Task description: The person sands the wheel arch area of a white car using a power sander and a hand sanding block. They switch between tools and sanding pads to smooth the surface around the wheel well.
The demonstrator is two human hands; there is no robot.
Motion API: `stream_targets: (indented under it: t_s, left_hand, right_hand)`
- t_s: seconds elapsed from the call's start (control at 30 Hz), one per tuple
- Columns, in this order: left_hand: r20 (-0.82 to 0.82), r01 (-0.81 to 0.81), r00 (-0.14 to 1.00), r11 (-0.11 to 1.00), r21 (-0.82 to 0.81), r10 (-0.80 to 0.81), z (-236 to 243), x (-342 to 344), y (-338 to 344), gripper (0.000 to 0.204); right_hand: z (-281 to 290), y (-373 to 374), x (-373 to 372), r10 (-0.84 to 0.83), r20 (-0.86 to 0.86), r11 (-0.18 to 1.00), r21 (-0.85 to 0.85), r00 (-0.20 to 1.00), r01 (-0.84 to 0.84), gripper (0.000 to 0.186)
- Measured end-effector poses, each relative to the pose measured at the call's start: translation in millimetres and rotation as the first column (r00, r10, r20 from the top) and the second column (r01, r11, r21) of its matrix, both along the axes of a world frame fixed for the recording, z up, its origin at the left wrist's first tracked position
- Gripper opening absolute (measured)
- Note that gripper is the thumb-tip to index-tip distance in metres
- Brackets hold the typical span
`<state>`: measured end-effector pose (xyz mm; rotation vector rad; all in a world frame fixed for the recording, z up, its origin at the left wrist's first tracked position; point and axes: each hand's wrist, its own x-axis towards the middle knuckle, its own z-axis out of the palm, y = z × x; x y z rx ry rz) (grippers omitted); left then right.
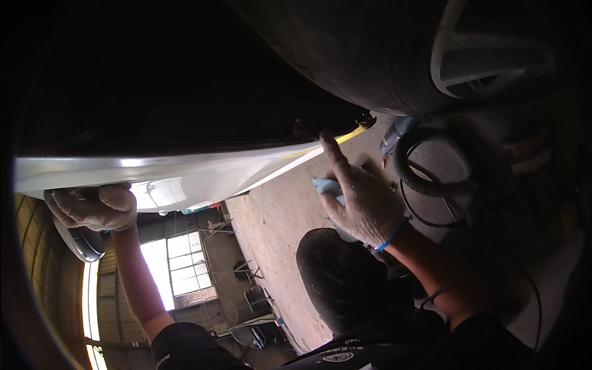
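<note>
A glossy white car panel [213, 171] crosses the view, with yellow tape [351, 134] along its edge near the wheel. At the far left my left hand [92, 206], in a pale work glove, rests against the panel with curled fingers. Whatever lies inside those fingers is hidden. My right hand [367, 203], gloved too, has its index finger stretched toward the taped edge. Its thumb and palm close around a light blue thing [327, 186], mostly covered, whose kind I cannot make out. Above the panel, the wheel-arch area is too dark to read.
A car tyre [370, 55] with a spoked rim [487, 61] fills the upper right. Beside it on the concrete floor [277, 197] lies a coiled ribbed hose [404, 160]. A side mirror [80, 240] juts out behind my left hand. Far off is a bright window [185, 262].
</note>
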<state>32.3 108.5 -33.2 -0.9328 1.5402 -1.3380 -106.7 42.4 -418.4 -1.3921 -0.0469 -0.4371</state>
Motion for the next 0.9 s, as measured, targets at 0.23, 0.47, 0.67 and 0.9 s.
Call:
stream_targets:
  t_s: [0.23,0.47,0.67,0.9]
  left_hand:
    - [-0.079,-0.049,0.996,0.994,-0.099,0.041,-5,1,13,0.061]
    - [-0.014,0.045,0.999,0.994,-0.097,-0.046,-11,5,13,0.067]
    - [-0.039,0.03,0.999,0.993,-0.111,-0.035,-11,8,19,0.069]
    - [-0.051,0.065,0.996,0.986,-0.155,-0.074,-31,13,12,0.065]
  right_hand:
    - [41,-8,-5,0.181,0.116,0.962,0.185,0.977,-0.2,0.098]
    - [94,-23,-1,0.061,0.378,0.954,0.249,0.924,-0.165,0.094]
    - [112,-28,4,0.038,0.427,0.936,0.302,0.904,-0.182,0.093]
    - [106,-27,3,0.091,0.417,0.904,0.347,0.904,-0.251,0.098]
